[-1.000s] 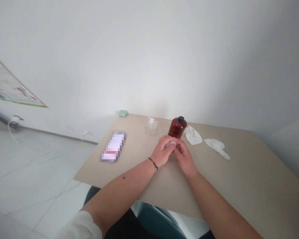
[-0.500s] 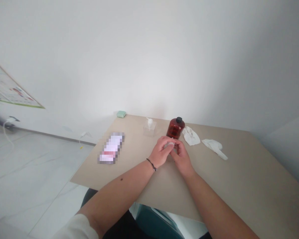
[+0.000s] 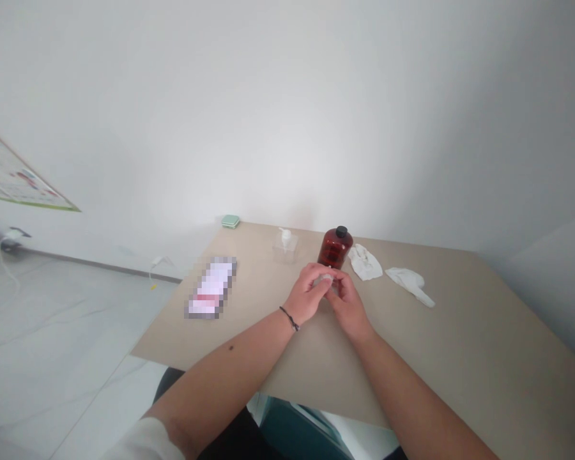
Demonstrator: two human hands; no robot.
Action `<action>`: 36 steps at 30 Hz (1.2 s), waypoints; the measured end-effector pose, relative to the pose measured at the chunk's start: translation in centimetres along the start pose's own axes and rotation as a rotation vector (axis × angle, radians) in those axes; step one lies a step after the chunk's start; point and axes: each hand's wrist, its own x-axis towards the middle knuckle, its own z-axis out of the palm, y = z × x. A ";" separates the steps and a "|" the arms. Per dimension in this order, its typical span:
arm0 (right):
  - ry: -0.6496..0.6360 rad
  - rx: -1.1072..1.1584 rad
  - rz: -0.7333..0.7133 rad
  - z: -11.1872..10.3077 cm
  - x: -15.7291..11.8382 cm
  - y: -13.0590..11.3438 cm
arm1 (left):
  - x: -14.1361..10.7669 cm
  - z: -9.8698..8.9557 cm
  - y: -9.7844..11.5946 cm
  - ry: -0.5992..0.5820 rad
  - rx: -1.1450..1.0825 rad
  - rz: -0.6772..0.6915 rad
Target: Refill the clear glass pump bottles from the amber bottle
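Beige table (image 3: 249, 319) at frame center, white wall (image 3: 287, 108) behind, pale floor (image 3: 52, 338) lower left. Poster (image 3: 22, 176) cut off at left edge; phone (image 3: 211, 287) screen pixelated; red bottle (image 3: 334, 249) base hidden by hands. Small whitish object (image 3: 324, 278), mostly covered, sits mid-frame between curled fingers of left hand (image 3: 306, 294) and right hand (image 3: 350, 306), both grasping it.

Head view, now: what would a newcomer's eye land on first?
Probably the dark red bottle, black-capped and upright near the middle of the table, just beyond the hands. Next, the left hand and right hand, together around something small and pale, mostly hidden. Then the bright, pixelated phone on the table's left side.
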 end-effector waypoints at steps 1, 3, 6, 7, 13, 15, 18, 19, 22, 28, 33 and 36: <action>-0.008 -0.005 -0.004 0.0 0.0 -0.1 | 0.0 0.0 0.0 -0.003 0.005 0.001; -0.021 -0.009 -0.022 -0.1 0.0 -0.1 | 0.0 0.0 0.0 -0.009 0.016 -0.001; -0.024 -0.004 -0.023 -0.1 0.0 0.1 | 0.0 0.0 0.0 -0.009 0.016 -0.012; -0.019 -0.003 -0.013 -0.1 0.0 0.1 | 0.0 0.0 0.0 -0.006 0.012 -0.016; -0.018 -0.009 -0.010 -0.1 0.1 0.2 | 0.0 -0.1 0.2 -0.014 -0.001 -0.019; -0.032 -0.024 -0.027 -0.3 0.1 0.1 | 0.1 -0.1 0.3 -0.012 0.004 -0.019; -0.039 -0.015 -0.015 -0.3 0.1 0.1 | 0.1 -0.1 0.3 -0.009 0.005 -0.026; -0.029 -0.001 -0.005 -0.2 0.1 0.1 | 0.1 -0.1 0.2 -0.011 0.002 -0.025; 0.003 0.023 0.016 -0.1 0.1 0.1 | 0.1 -0.1 0.0 -0.017 -0.011 -0.013; -0.035 -0.022 -0.036 -0.5 0.2 -0.1 | 0.0 -0.2 0.1 -0.012 0.004 -0.013; 0.003 0.044 0.004 0.0 0.2 0.3 | 0.0 -0.1 0.1 -0.012 -0.004 -0.018; 0.020 0.049 0.009 -0.1 0.2 0.5 | 0.1 -0.1 0.1 -0.012 -0.007 -0.016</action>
